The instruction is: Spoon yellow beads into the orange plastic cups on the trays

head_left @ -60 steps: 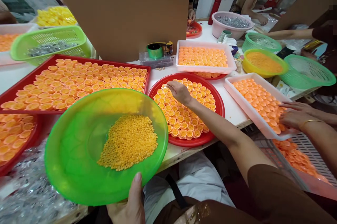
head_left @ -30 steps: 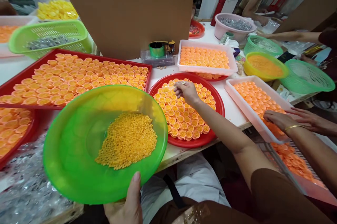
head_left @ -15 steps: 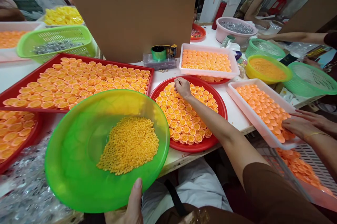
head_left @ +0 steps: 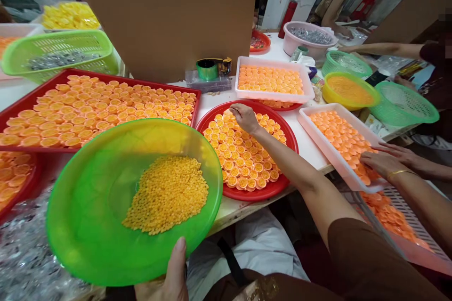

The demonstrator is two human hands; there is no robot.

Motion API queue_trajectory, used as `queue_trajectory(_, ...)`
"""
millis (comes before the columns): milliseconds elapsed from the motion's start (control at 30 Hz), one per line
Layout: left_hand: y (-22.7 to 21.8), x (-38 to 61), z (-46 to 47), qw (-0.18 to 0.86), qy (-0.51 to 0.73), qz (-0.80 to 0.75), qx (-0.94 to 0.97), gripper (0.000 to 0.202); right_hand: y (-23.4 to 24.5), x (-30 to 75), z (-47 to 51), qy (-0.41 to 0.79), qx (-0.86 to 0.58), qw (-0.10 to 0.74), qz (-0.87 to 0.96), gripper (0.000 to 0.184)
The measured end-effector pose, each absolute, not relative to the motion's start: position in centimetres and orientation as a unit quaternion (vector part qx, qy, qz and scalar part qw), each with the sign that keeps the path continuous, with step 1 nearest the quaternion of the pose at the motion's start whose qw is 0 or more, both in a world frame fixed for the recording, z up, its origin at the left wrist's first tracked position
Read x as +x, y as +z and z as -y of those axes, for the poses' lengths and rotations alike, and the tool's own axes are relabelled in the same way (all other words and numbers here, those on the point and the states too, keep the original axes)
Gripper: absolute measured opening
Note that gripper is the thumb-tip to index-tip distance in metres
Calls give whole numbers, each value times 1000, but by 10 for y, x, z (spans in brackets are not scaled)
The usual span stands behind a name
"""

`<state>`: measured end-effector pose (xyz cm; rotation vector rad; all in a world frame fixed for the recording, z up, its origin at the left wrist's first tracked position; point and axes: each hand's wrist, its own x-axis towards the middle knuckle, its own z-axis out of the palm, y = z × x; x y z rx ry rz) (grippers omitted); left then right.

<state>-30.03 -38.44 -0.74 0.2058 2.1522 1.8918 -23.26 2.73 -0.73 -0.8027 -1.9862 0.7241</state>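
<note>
My left hand grips the near rim of a green basin, thumb over the edge and the other fingers hidden beneath. The basin is tilted toward me, with a heap of small yellow beads in it. My right hand is over the far part of a round red tray, its fingers pinched together. Whatever is between those fingertips is too small to make out. Below it, the tray is covered with small orange cups, many with yellow bits inside.
A rectangular red tray of orange cups lies left. Behind the round tray are a white tray and a tape dispenser. At right, a co-worker's hands work in another white tray. Clear plastic pieces lie lower left.
The whole view has shifted slightly, so most things appear further left. My right hand stays pinched over the far part of the round tray; my left still holds the basin.
</note>
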Motion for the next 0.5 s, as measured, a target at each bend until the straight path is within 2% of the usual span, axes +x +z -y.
queue_trajectory(133,6,-294,379,151,658,-735,61,77,17,-224,29,342,-268,465,772,28)
queue_trajectory(233,7,-292,378,154,663,-729,73,76,21,-222,87,387,-226,380,809,26)
queue_trajectory(333,0,-292,379,150,685,-709,83,79,5,-224,137,402,-212,297,840,20)
queue_trajectory(500,-8,-291,381,173,695,-693,87,79,-25,-227,173,652,-309,215,658,30)
